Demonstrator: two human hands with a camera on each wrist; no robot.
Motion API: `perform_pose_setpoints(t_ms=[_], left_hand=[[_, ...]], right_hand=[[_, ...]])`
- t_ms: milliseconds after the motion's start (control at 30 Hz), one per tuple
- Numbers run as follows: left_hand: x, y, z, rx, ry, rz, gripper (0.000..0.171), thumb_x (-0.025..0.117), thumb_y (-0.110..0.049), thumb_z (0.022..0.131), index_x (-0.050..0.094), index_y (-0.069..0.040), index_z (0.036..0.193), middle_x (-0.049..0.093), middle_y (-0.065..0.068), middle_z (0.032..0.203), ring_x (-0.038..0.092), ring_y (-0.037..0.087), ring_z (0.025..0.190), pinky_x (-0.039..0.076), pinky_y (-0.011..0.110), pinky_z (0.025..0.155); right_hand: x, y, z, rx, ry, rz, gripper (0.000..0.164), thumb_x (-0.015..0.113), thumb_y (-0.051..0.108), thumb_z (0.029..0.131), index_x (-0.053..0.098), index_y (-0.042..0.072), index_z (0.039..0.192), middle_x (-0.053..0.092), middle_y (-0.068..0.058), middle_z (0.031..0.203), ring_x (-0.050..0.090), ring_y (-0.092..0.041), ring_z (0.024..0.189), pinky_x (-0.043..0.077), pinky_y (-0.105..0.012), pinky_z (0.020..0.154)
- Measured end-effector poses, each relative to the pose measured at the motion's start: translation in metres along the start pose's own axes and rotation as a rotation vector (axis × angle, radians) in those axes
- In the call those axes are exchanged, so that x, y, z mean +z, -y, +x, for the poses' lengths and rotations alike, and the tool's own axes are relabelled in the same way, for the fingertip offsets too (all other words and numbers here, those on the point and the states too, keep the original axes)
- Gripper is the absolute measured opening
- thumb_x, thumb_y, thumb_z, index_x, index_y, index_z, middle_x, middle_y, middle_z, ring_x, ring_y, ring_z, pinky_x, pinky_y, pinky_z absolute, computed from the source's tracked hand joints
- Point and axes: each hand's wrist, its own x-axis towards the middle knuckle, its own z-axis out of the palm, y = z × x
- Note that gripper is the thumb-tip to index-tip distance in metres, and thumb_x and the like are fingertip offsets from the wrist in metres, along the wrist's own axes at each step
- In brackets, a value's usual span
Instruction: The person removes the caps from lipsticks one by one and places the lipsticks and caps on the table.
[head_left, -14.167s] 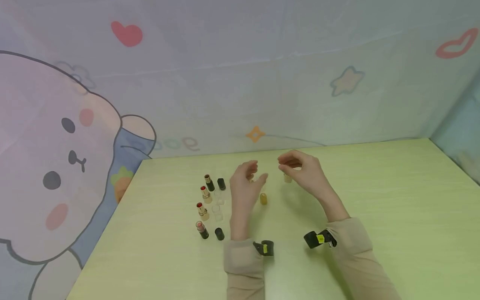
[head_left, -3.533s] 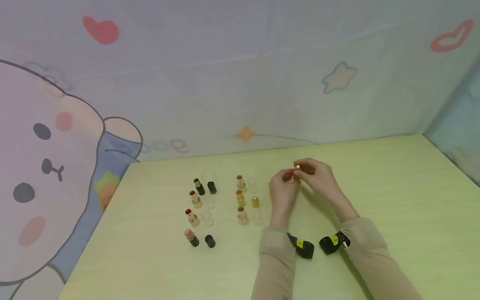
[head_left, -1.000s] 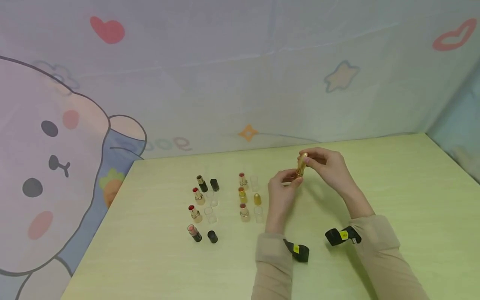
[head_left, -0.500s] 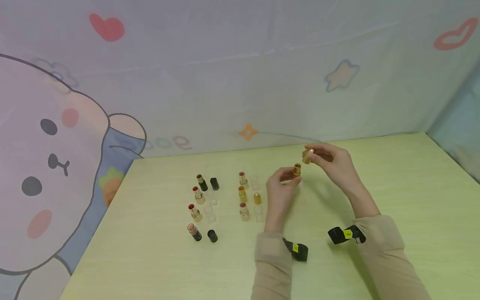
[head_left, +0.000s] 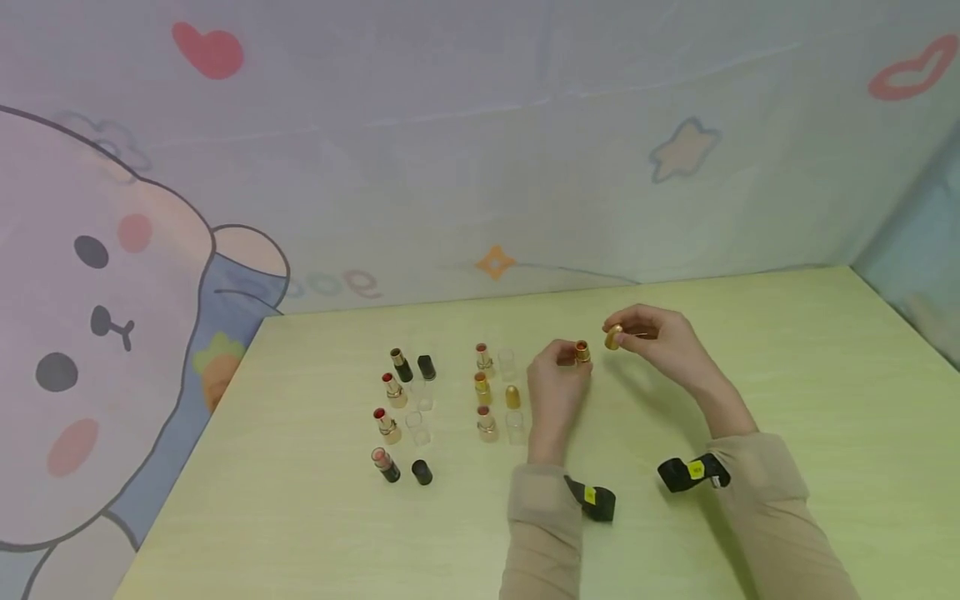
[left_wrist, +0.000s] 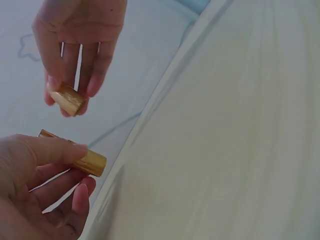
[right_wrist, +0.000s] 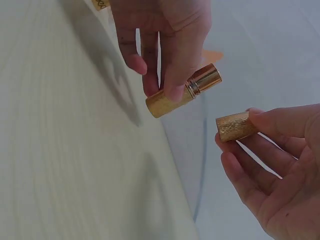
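Observation:
My left hand pinches the gold lipstick tube by its lower part, clear of the table in the right wrist view. The tube's shiny inner collar is bare, and no colour stick stands out of it. To its right, my right hand holds the gold domed cap between thumb and fingers. A gap separates cap and tube. Left of my left hand stands a column of uncapped lipsticks: a red-brown one, a gold one and a pinkish one, each with its cap beside it.
Farther left stand several more uncapped lipsticks, among them a black one, a red one and a pink one. Their caps, such as a black cap, stand beside them. A printed cloth hangs behind the table.
The gold cap has come off the lipstick tube in my right hand. Since then both hands have lowered, and the left has shifted slightly left with the tube.

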Motion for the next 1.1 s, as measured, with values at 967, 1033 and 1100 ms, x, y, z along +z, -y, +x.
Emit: perform_pose_setpoints(t_ms=[967, 1033, 1100], left_hand=[[-0.001, 0.002, -0.006, -0.049, 0.036, 0.182, 0.015, 0.075, -0.005, 0.079, 0.072, -0.009, 0.093, 0.073, 0.004, 0.092, 0.064, 0.017, 0.086, 0.052, 0.029, 0.077], [-0.001, 0.003, -0.006, -0.058, 0.039, 0.183, 0.015, 0.075, -0.005, 0.079, 0.072, -0.01, 0.093, 0.073, 0.003, 0.092, 0.064, 0.017, 0.087, 0.052, 0.03, 0.078], [-0.001, 0.004, -0.006, -0.063, 0.041, 0.182, 0.015, 0.075, -0.005, 0.079, 0.072, -0.01, 0.093, 0.073, 0.003, 0.092, 0.064, 0.017, 0.087, 0.052, 0.03, 0.078]], right_hand=[[0.022, -0.021, 0.003, 0.063, 0.16, -0.112, 0.018, 0.064, 0.002, 0.087, 0.064, -0.003, 0.104, 0.069, -0.019, 0.1, 0.064, -0.026, 0.094, 0.046, -0.031, 0.083], [0.023, -0.022, 0.002, 0.063, 0.16, -0.112, 0.018, 0.064, 0.001, 0.087, 0.064, -0.003, 0.104, 0.068, -0.019, 0.1, 0.063, -0.026, 0.094, 0.045, -0.031, 0.083], [0.023, -0.022, 0.002, 0.059, 0.161, -0.113, 0.019, 0.064, 0.001, 0.087, 0.063, -0.003, 0.105, 0.068, -0.019, 0.1, 0.063, -0.027, 0.094, 0.045, -0.03, 0.082]])
